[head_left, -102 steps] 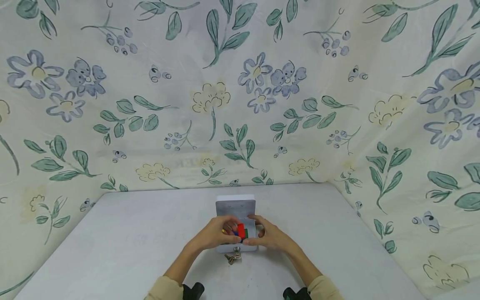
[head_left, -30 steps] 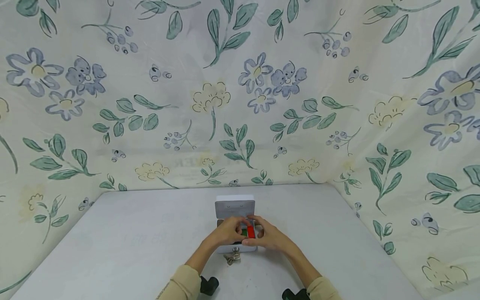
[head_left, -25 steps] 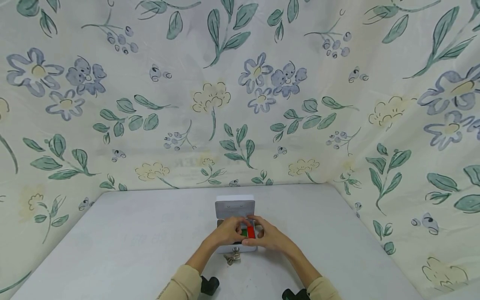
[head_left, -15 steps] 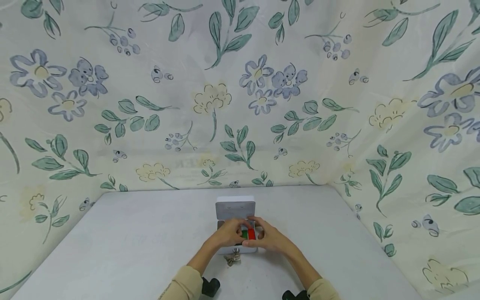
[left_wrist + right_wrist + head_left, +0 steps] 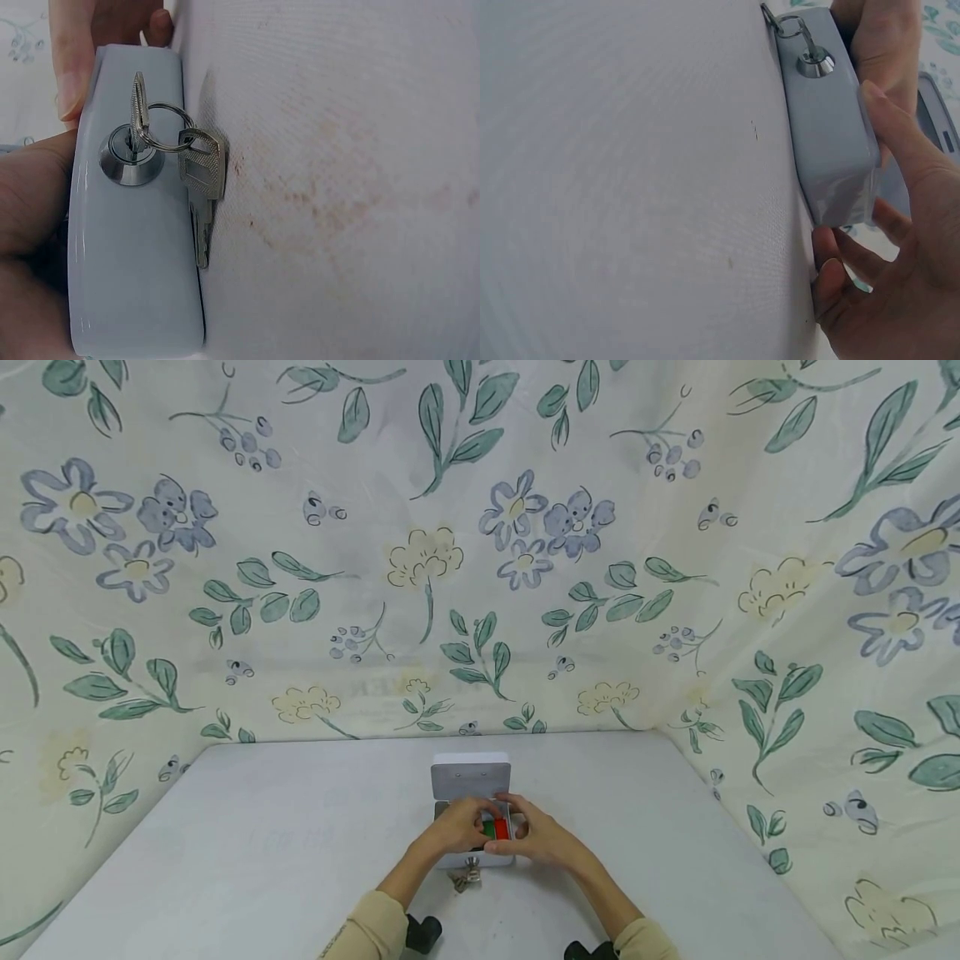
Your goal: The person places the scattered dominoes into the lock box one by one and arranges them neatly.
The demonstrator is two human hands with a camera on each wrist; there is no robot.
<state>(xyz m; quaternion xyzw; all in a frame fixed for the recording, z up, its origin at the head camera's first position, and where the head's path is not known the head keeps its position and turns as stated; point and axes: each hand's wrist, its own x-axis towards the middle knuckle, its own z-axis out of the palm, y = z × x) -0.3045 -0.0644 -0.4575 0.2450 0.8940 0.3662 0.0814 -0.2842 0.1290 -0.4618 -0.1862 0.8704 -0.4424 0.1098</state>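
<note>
A small white metal cash box (image 5: 442,860) stands on the table, its lid (image 5: 471,782) raised at the back. A key sits in its front lock (image 5: 129,161), and a second key (image 5: 202,169) hangs from the ring. My left hand (image 5: 453,827) reaches inside from the left; its bent fingers are at a red block (image 5: 502,829) and appear to pinch it, though the thumb's contact is hidden. Beside the red block lies a green block (image 5: 489,829). My right hand (image 5: 547,837) holds the box's right side, thumb at the front rim and fingers around the end.
The white table (image 5: 262,827) extends around the box on every side. Behind it and along the sides hangs a floral cloth (image 5: 420,568). Black wrist devices (image 5: 423,933) show near the sleeves at the bottom.
Over the last seconds my left hand has moved right with the red block, which now sits at the box's right end. Lately the block has tilted slightly; my right hand stays put.
</note>
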